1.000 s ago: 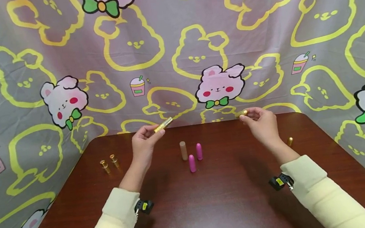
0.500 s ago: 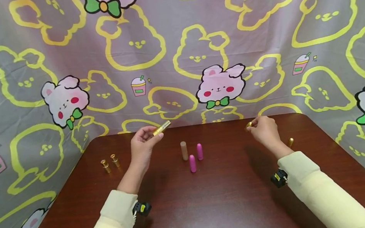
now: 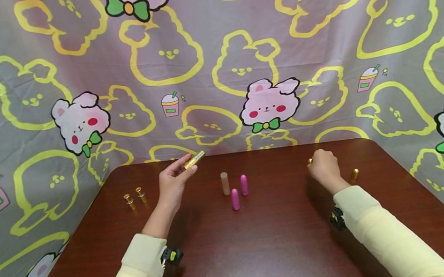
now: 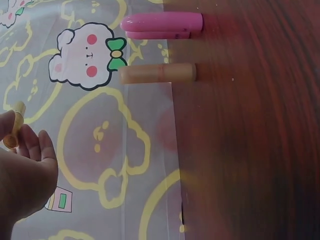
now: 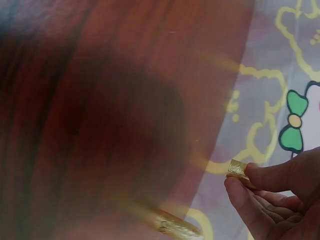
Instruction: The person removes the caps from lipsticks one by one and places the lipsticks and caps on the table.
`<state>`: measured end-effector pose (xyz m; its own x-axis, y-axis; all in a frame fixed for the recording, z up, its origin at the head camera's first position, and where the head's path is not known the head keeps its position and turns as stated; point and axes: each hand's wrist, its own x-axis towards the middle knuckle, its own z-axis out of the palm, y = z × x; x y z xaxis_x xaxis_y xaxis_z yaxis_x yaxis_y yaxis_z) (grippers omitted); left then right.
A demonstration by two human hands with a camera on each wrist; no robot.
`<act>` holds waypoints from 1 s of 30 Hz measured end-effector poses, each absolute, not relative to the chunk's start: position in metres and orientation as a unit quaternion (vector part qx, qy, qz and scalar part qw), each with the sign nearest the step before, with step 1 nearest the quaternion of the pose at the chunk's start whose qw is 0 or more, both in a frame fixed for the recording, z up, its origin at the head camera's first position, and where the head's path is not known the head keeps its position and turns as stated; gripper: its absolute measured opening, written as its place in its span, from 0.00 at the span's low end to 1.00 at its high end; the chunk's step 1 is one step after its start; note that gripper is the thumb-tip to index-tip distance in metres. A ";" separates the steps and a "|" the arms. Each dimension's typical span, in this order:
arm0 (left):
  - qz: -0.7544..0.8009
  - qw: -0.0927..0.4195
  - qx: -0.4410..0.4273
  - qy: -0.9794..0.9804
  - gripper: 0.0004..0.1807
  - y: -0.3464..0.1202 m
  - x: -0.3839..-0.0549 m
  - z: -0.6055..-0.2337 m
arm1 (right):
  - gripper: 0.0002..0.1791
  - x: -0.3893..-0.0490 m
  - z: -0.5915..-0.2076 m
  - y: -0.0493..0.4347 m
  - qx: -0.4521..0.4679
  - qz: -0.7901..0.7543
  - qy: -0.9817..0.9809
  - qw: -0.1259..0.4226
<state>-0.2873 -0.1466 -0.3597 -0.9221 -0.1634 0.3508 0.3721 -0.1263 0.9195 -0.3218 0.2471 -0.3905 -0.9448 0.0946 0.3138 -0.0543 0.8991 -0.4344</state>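
Above the table's left back, my left hand (image 3: 172, 183) pinches a slim gold lipstick tube (image 3: 194, 160) that tilts up to the right, its far end paler. That tube (image 4: 18, 120) sits between thumb and fingertips in the left wrist view. At the right, my right hand (image 3: 323, 168) is turned knuckles up, low over the table. Thumb and fingertips pinch a short gold lipstick cap (image 5: 237, 169), mostly hidden by the hand in the head view. A second gold cap (image 3: 354, 174) stands on the table just right of this hand.
Two pink bullet-shaped tubes (image 3: 236, 199) and a tan cylinder (image 3: 225, 184) stand upright mid-table. Two gold lipstick bases (image 3: 129, 201) stand at the left. A patterned cloth (image 3: 195, 66) rises behind the brown table (image 3: 239, 259).
My right hand has lowered toward the table and turned over, knuckles up, with the gold cap still pinched. My left hand has sunk slightly with the tube.
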 end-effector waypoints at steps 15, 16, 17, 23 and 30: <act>-0.690 0.170 -0.040 -0.702 0.17 -0.155 -0.294 -0.374 | 0.17 -0.327 -0.409 0.252 -0.028 0.220 -0.969 0.110; -0.689 0.173 -0.039 -0.702 0.17 -0.155 -0.294 -0.375 | 0.17 -0.327 -0.410 0.252 -0.029 0.221 -0.969 0.108; -0.688 0.175 -0.039 -0.704 0.17 -0.156 -0.295 -0.375 | 0.17 -0.327 -0.411 0.252 -0.030 0.220 -0.969 0.107; -0.677 0.188 -0.033 -0.711 0.16 -0.158 -0.297 -0.377 | 0.13 -0.328 -0.415 0.253 -0.040 0.218 -0.970 0.105; -0.656 0.183 -0.026 -0.732 0.16 -0.164 -0.299 -0.380 | 0.10 -0.329 -0.416 0.253 -0.047 0.222 -0.969 0.101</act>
<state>-0.2994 -0.1641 -0.3800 -0.9319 -0.2022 0.3011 0.2770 0.1391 0.9507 -0.3287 0.2531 -0.4157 -0.9752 0.1360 0.1748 0.0461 0.8966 -0.4405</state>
